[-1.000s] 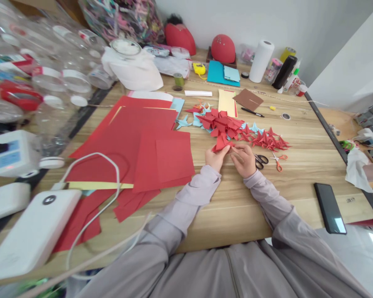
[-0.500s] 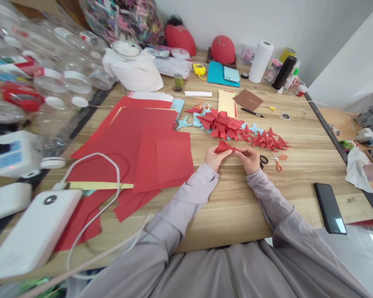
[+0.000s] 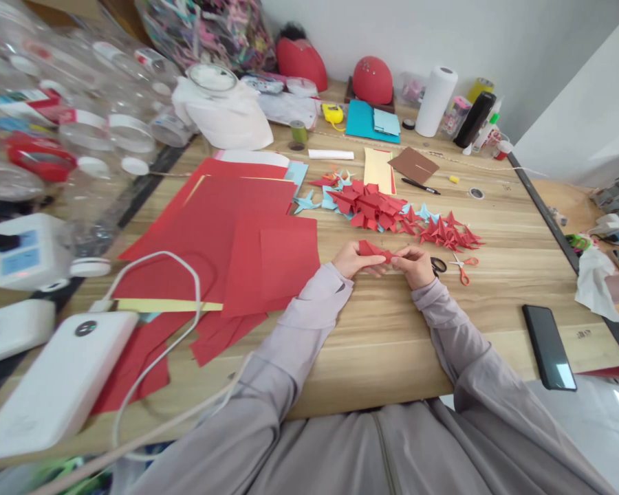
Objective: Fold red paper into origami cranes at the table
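Note:
A small piece of folded red paper (image 3: 373,250) is pinched between both hands above the wooden table (image 3: 371,357). My left hand (image 3: 355,260) grips its left side, thumb on top. At its right end, my right hand (image 3: 414,265) pinches the paper with thumb and fingertips. Just behind the hands lies a pile of red folded paper pieces (image 3: 372,205), with light blue ones among them. Several red paper stars (image 3: 448,231) continue the pile to the right. Beside my right hand are black-handled scissors (image 3: 438,266) and small orange-handled scissors (image 3: 464,268).
Red paper sheets (image 3: 237,199) cover the left of the table. A white power bank (image 3: 67,378) with a looping cable (image 3: 193,275) sits front left, near plastic bottles (image 3: 90,130). A phone (image 3: 548,347) lies at the right; a black pen (image 3: 420,186) is behind the pile.
The folded red paper has tilted, its right end now lower and its face turned more toward me. My left hand has shifted slightly left and turned; my right hand keeps its pinch.

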Tool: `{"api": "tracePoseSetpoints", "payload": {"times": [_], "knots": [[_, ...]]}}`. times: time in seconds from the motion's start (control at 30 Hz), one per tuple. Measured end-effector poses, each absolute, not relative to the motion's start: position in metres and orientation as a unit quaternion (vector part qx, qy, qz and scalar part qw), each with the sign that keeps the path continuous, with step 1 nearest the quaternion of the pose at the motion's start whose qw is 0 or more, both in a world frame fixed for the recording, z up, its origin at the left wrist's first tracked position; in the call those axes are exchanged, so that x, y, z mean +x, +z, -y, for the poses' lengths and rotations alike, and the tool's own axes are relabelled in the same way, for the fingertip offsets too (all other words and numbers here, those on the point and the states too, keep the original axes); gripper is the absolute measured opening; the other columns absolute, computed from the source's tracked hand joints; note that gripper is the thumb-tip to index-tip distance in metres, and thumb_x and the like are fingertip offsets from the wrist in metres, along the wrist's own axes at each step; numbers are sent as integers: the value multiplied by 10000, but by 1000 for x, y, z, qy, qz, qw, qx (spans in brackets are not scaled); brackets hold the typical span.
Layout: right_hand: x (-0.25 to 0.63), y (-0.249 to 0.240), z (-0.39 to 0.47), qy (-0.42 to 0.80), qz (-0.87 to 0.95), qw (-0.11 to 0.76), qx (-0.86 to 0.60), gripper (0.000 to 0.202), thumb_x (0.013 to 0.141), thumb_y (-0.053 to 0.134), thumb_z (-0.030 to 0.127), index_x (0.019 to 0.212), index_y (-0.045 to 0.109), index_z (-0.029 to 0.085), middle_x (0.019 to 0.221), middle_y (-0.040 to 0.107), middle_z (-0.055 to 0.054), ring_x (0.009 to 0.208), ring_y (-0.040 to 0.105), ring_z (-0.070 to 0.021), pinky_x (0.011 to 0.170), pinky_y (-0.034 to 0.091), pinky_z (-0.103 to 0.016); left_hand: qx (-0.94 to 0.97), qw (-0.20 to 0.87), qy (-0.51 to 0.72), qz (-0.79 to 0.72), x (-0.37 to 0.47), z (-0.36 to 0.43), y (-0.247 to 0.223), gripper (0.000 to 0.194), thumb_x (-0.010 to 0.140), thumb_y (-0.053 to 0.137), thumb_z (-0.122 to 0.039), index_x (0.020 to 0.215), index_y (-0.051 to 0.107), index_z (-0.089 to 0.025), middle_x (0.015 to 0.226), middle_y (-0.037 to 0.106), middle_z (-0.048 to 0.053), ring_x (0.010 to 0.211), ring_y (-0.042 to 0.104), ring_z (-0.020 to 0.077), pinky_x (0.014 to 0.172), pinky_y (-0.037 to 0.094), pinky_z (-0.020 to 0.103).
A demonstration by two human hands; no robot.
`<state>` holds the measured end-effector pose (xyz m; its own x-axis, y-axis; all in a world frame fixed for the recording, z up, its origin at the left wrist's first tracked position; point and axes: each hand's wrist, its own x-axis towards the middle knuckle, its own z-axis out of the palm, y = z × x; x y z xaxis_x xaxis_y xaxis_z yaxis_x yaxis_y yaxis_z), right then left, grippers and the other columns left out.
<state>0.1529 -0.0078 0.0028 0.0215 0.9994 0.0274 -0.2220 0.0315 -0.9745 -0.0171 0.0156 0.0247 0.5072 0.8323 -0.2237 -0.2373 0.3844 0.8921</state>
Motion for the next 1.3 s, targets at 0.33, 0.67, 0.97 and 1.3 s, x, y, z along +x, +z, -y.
{"api": "tracePoseSetpoints", "payload": {"times": [0.33, 0.67, 0.97, 1.3], "knots": [[150, 4, 8, 590, 447, 536, -407, 276, 599, 771, 306, 768, 590, 184, 572, 626, 45, 469, 561, -90, 486, 464, -222, 430, 712, 409, -375, -10, -13, 26, 469, 453, 833, -327, 786, 635, -61, 545, 664, 43, 470, 621, 157, 499, 543, 287], [149, 11, 12, 582, 461, 536, -402, 200, 630, 736, 261, 734, 580, 191, 552, 630, 46, 444, 537, -82, 453, 431, -203, 446, 714, 398, -364, -8, -13, 25, 456, 477, 816, -299, 833, 654, -63, 526, 655, 27, 436, 597, 137, 448, 516, 254], [147, 11, 11, 585, 419, 567, -401, 176, 608, 720, 219, 691, 568, 194, 499, 590, 55, 430, 519, -87, 428, 400, -198, 418, 717, 431, -355, -5, -11, 23, 393, 481, 807, -285, 780, 655, -82, 547, 654, 30, 427, 590, 143, 416, 495, 253], [148, 9, 12, 581, 444, 546, -409, 111, 621, 683, 223, 680, 592, 196, 498, 585, 52, 417, 496, -85, 428, 386, -209, 484, 673, 440, -345, -6, -9, 25, 278, 512, 779, -318, 675, 676, -117, 494, 625, 14, 416, 573, 136, 459, 512, 281]]}}
